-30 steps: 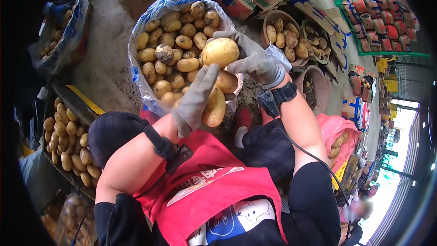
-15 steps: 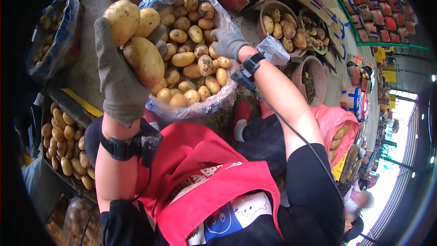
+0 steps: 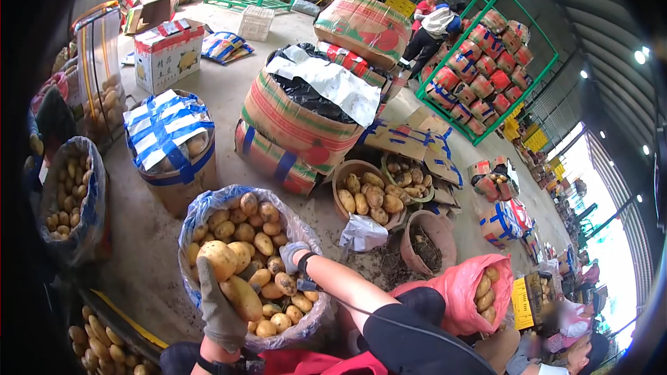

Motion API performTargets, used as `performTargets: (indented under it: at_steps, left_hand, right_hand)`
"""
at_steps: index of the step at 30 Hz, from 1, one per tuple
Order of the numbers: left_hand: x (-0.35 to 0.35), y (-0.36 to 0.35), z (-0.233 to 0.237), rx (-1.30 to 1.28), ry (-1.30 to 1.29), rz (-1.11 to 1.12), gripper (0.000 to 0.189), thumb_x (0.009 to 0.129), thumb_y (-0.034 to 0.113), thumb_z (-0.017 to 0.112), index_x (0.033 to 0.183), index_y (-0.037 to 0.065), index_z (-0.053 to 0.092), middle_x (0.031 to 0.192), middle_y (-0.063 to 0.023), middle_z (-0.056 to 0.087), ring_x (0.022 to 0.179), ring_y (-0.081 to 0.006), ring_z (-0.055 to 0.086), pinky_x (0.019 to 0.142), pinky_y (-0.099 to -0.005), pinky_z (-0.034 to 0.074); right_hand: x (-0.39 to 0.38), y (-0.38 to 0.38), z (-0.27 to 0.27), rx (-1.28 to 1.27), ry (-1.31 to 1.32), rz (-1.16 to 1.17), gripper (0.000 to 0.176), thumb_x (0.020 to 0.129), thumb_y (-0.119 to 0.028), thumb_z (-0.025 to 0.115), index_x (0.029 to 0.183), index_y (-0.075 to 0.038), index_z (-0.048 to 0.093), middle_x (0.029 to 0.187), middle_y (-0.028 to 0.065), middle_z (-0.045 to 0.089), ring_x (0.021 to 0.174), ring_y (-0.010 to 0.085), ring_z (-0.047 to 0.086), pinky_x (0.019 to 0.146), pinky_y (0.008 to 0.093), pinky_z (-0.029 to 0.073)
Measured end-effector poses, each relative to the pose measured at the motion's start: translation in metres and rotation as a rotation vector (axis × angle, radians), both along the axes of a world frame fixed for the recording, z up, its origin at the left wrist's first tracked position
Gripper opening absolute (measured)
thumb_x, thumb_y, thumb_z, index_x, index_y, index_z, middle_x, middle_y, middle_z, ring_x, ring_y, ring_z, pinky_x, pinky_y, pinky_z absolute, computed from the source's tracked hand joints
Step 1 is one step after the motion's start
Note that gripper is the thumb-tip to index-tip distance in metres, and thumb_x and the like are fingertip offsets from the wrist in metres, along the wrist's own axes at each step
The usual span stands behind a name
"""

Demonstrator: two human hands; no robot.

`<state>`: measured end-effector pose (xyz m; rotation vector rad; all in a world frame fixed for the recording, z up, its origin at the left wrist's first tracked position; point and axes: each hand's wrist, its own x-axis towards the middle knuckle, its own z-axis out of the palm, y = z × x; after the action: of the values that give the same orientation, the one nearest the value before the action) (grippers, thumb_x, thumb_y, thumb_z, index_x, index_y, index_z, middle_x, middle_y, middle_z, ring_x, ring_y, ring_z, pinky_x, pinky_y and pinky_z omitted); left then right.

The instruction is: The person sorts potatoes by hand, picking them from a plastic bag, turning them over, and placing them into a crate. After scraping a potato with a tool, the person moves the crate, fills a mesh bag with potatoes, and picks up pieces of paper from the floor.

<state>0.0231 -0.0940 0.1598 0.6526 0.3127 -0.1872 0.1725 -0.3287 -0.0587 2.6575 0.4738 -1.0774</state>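
Note:
In a grey glove, my left hand (image 3: 221,305) is wrapped round several large potatoes (image 3: 217,259) above the left part of a plastic-lined round container (image 3: 309,232). That container holds many smaller potatoes (image 3: 264,244), some with dark soil on them. My right hand (image 3: 295,255), also gloved, is at the container's right side against the potatoes there. Its fingers are partly hidden, and I cannot make out whether it grips one.
Right of the container are a basin of potatoes (image 3: 369,194), an empty-looking pink bucket (image 3: 429,243) and a pink sack (image 3: 451,292). Taped cartons (image 3: 182,173) stand beyond. Two people (image 3: 434,24) are near a green rack (image 3: 486,62). A crate of potatoes is at lower left.
The view has tilted up, so the hands and container appear lower and more of the hall shows. My left hand still holds the large potatoes. My right hand remains at the container's right side.

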Motion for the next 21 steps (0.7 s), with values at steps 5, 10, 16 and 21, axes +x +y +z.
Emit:
performTargets:
  at_steps: [5,10,16,21]
  left_hand:
    - [-0.012,0.005,-0.026,-0.102,0.001,-0.15,0.079,0.101,0.067,0.052,0.147,0.003,0.048,0.137,-0.0149,0.062,0.119,-0.0268,0.066,0.101,-0.0376,0.057]
    - [-0.015,-0.023,-0.027,0.101,-0.291,-0.111,0.052,0.102,0.033,0.068,0.141,0.004,0.051,0.131,-0.0111,0.063,0.117,-0.0209,0.065,0.1,-0.0354,0.057]
    - [-0.025,-0.054,-0.056,0.821,-0.599,-0.06,0.058,0.085,0.022,0.086,0.134,0.005,0.062,0.132,-0.0112,0.062,0.125,-0.0228,0.058,0.109,-0.0372,0.046]
    - [-0.041,-0.066,-0.065,1.513,-0.925,-0.001,0.067,0.065,0.035,0.096,0.124,0.015,0.071,0.148,-0.0186,0.048,0.135,-0.039,0.05,0.112,-0.0455,0.045]
  right_hand:
    - [-0.025,-0.014,0.065,0.403,-0.12,-0.248,0.074,0.072,-0.046,0.081,0.128,-0.002,0.063,0.125,0.0246,0.07,0.12,0.0374,0.067,0.098,0.0424,0.056]
    - [-0.079,-0.054,0.154,1.487,0.413,-0.763,0.048,0.092,-0.04,0.073,0.128,-0.01,0.066,0.112,0.0038,0.072,0.102,0.0158,0.07,0.087,0.0342,0.059]
    - [-0.171,-0.077,0.21,1.977,0.515,-1.1,0.059,0.104,-0.054,0.055,0.138,-0.005,0.057,0.122,0.0167,0.07,0.108,0.0336,0.072,0.086,0.046,0.066]
    - [-0.204,-0.087,0.212,1.643,0.226,-0.821,0.043,0.107,-0.04,0.056,0.124,-0.001,0.065,0.116,0.0159,0.072,0.099,0.0234,0.073,0.077,0.0334,0.062]
